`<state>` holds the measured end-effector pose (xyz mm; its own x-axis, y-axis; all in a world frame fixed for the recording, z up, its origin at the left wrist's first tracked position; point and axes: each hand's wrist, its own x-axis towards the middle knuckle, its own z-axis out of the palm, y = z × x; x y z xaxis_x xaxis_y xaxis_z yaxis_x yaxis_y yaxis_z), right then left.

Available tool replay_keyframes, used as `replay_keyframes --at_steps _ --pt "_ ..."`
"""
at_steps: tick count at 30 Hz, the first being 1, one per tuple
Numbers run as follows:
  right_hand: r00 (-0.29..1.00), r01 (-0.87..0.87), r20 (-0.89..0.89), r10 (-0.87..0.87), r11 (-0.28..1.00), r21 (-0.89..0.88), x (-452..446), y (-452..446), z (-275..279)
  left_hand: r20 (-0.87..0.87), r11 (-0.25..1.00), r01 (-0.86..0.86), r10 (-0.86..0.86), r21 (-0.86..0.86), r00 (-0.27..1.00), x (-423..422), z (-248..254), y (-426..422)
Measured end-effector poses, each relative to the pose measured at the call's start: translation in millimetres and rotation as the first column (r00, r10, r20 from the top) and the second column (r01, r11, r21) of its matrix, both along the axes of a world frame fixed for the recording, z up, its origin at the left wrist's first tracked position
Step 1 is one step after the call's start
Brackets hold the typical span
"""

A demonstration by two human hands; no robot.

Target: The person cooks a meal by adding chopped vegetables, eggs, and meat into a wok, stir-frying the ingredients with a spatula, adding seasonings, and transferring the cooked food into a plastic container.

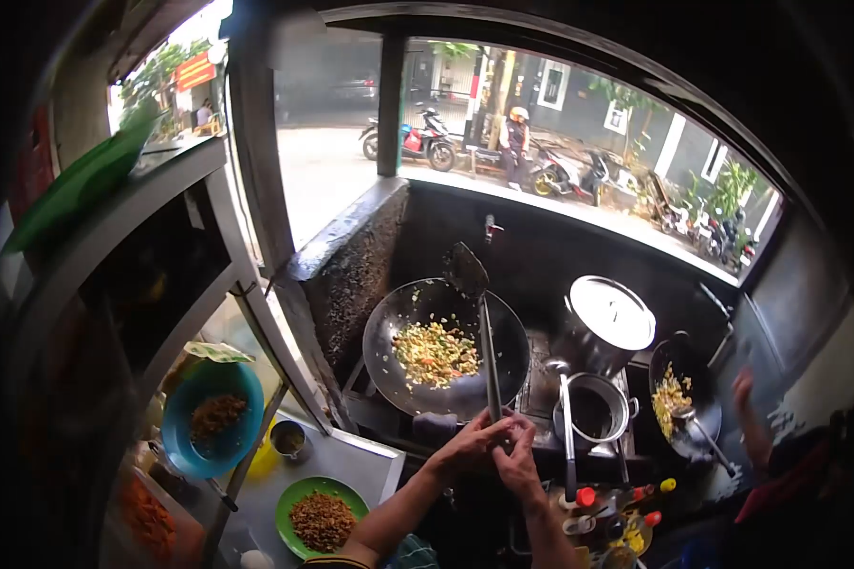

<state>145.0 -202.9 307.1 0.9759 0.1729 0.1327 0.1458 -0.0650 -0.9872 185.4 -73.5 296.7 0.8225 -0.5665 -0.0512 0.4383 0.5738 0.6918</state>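
A long-handled wok spatula (pixel 489 356) stands raised, its broad dark blade over the far side of a large wok (pixel 384 327). Chopped, mixed fried food (pixel 435 354) lies in that wok. My left hand (pixel 479 438) and my right hand (pixel 516 444) come together at the lower end of the spatula's handle, in front of the wok. Both are closed around it, though the fingers overlap and partly hide the grip. A dark folded cloth (pixel 435 428) is at the wok's near rim, just left of my hands.
A lidded pot (pixel 609 315), an open pot (pixel 626 410) and a smaller wok (pixel 712 384) stand to the right. Another person's hand (pixel 751 408) is beside the smaller wok. Sauce bottles (pixel 617 522) crowd the lower right. A green plate (pixel 287 512) and blue bowl (pixel 176 417) hold food at left.
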Motion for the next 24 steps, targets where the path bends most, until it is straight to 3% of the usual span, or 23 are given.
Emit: replay_keyframes --at_steps 2,4,6,8,10,12,13,16,17,21,23,24 --pt "0.998 0.044 0.056 -0.038 0.993 -0.114 15 7 -2 0.090 0.993 -0.071 0.063 0.090 0.994 7 -4 1" --pt "0.971 0.119 0.232 -0.060 0.961 -0.248 27 15 -4 0.113 0.984 -0.151 0.140 0.095 0.984 14 -13 0" --pt "0.981 0.151 0.150 -0.120 0.965 -0.216 35 24 -7 0.136 0.970 -0.225 0.212 0.096 0.968 7 -15 9" --pt "0.979 0.033 -0.197 -0.056 0.992 -0.118 43 23 -19 0.128 0.847 -0.426 0.407 0.318 0.904 -17 -7 33" --pt "0.981 0.049 -0.186 -0.057 0.998 -0.045 46 29 -31 0.131 0.858 -0.339 0.313 0.385 0.941 -39 -60 51" --pt "0.993 0.116 0.071 -0.098 0.934 -0.337 51 37 -31 0.002 0.870 -0.250 0.275 0.426 0.961 -72 -66 67" --pt "0.994 0.084 -0.050 -0.098 0.968 -0.238 61 36 -45 -0.034 0.858 -0.194 0.238 0.475 0.971 -88 -65 75" --pt "0.992 0.057 -0.100 -0.080 0.974 -0.218 70 40 -54 -0.003 0.870 -0.116 0.134 0.480 0.991 -122 -92 90" --pt "0.996 0.085 0.049 -0.073 0.945 -0.317 66 45 -45 0.014 0.851 -0.107 0.117 0.514 0.993 -129 -101 95" --pt "1.000 -0.025 -0.016 0.020 0.869 -0.494 64 27 -31 -0.039 0.855 -0.089 0.126 0.511 0.991 -144 -98 114" --pt "0.992 -0.093 -0.009 0.122 0.704 -0.704 54 10 -15 -0.098 0.850 -0.087 0.161 0.519 0.982 -145 -94 123" --pt "0.994 -0.054 0.028 0.106 0.701 -0.711 54 5 -13 -0.093 0.849 -0.103 0.176 0.518 0.980 -142 -97 126"
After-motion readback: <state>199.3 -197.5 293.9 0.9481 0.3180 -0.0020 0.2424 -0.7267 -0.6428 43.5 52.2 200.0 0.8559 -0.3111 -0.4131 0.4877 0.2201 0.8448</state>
